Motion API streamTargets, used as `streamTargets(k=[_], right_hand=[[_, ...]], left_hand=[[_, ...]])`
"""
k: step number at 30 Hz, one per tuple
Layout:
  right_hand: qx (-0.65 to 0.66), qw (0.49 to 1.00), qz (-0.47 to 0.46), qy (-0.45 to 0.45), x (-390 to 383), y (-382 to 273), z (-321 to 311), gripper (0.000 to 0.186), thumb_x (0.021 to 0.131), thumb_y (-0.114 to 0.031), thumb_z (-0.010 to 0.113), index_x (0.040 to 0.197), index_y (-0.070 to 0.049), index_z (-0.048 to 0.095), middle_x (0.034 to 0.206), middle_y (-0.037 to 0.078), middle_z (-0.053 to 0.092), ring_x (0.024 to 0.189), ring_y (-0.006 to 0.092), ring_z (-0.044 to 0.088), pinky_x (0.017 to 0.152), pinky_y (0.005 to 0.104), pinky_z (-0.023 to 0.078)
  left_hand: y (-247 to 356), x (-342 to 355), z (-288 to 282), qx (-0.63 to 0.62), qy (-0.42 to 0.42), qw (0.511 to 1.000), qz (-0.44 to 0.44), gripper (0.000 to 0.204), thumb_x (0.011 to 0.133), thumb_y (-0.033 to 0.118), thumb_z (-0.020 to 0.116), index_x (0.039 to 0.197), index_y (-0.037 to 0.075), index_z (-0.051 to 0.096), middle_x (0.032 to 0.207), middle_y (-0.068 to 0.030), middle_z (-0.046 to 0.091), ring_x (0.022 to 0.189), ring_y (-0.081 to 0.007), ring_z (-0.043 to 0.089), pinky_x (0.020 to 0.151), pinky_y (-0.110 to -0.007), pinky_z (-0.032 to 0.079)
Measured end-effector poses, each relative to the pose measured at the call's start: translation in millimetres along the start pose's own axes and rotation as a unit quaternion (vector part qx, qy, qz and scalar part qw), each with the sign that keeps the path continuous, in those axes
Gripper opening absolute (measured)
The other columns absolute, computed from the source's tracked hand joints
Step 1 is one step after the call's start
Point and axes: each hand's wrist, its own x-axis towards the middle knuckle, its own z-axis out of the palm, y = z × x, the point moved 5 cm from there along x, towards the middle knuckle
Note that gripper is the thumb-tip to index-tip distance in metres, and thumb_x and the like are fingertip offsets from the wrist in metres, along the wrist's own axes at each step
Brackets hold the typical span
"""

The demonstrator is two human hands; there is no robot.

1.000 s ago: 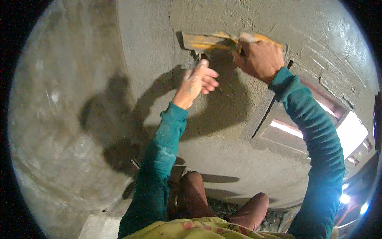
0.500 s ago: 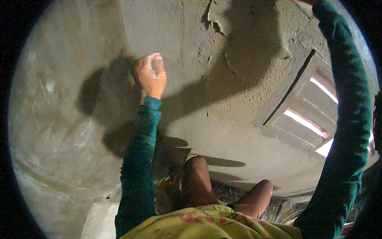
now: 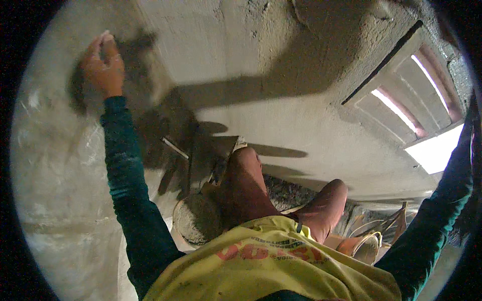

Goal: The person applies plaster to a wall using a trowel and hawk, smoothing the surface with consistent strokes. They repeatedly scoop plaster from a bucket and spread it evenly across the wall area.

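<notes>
My left hand [image 3: 104,65] is raised at the upper left, close against the smoother grey wall [image 3: 60,165]. Its fingers are loosely bent, with a gap between them and the thumb, and I see nothing held in it. A hard shadow falls on the wall beside it. On the right, my green-sleeved right arm [image 3: 437,220] reaches up past the edge of the picture, so that hand is hidden. Ahead, the rendered wall [image 3: 271,120] has rough, thick mortar in its upper part and a smoother finish lower down.
A slatted vent block [image 3: 401,100] is set in the wall at the right, with a dark groove along its edge and a bright opening [image 3: 437,148] below it. Beside my knees, a round container [image 3: 196,218] holds grey mortar. A bucket [image 3: 366,248] stands at the lower right.
My left hand has moved left and up, off the rendered wall toward the smoother one. My right arm has swung outward to the right and lower. The view has shifted, showing the containers below.
</notes>
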Motion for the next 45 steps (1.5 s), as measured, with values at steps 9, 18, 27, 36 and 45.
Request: streamTargets(k=[9,18,27,36,45], right_hand=[[0.198,0.936,0.143,-0.256,-80,-145,66,0.027,0.09,-0.028,0.067,0.095,-0.002,0.063,0.056,0.016,0.057,0.048,0.0348,0.059,0.048,0.0458,0.047],[0.121,0.941,0.152,-0.276,-37,-151,37,0.031,0.091,-0.032,0.06,0.103,-0.004,0.063,0.072,0.023,0.067,0.067,0.0436,0.068,0.06,0.0531,0.055],[0.101,0.954,0.125,-0.252,64,-91,36,0.033,0.092,-0.037,0.06,0.101,-0.007,0.071,0.083,0.022,0.071,0.076,0.0419,0.07,0.068,0.0529,0.056],[0.078,0.987,0.013,-0.143,105,-51,33,0.03,0.089,-0.033,0.065,0.095,-0.004,0.071,0.078,0.018,0.068,0.072,0.0384,0.067,0.064,0.0483,0.053],[0.084,0.985,0.133,-0.066,137,-7,-2,0.046,0.097,-0.044,0.059,0.082,-0.002,0.069,0.069,0.016,0.066,0.059,0.026,0.064,0.057,0.0434,0.051]], left_hand=[[-39,15,-88,0.241,0.174,0.951,0.089,0.039,0.091,0.044,0.065,0.126,0.027,0.068,0.145,-0.0196,0.05,0.133,-0.0476,0.043,0.109,-0.062,0.034],[-42,-26,-163,0.384,0.122,0.913,0.069,0.052,0.093,0.045,0.062,0.14,0.024,0.057,0.153,-0.02,0.041,0.14,-0.048,0.035,0.107,-0.07,0.028],[-8,21,-99,0.312,0.13,0.94,0.056,0.055,0.094,0.043,0.061,0.146,0.027,0.051,0.159,-0.0122,0.035,0.145,-0.0411,0.031,0.112,-0.067,0.023],[-43,21,-84,0.358,0.093,0.927,0.057,0.057,0.095,0.051,0.057,0.146,0.026,0.05,0.163,-0.0115,0.027,0.147,-0.0393,0.027,0.113,-0.064,0.026],[76,3,77,-0.035,-0.106,0.994,0.007,0.064,0.097,0.04,0.059,0.147,0.003,0.044,0.158,-0.0316,0.023,0.147,-0.0493,0.021,0.12,-0.053,0.022]])
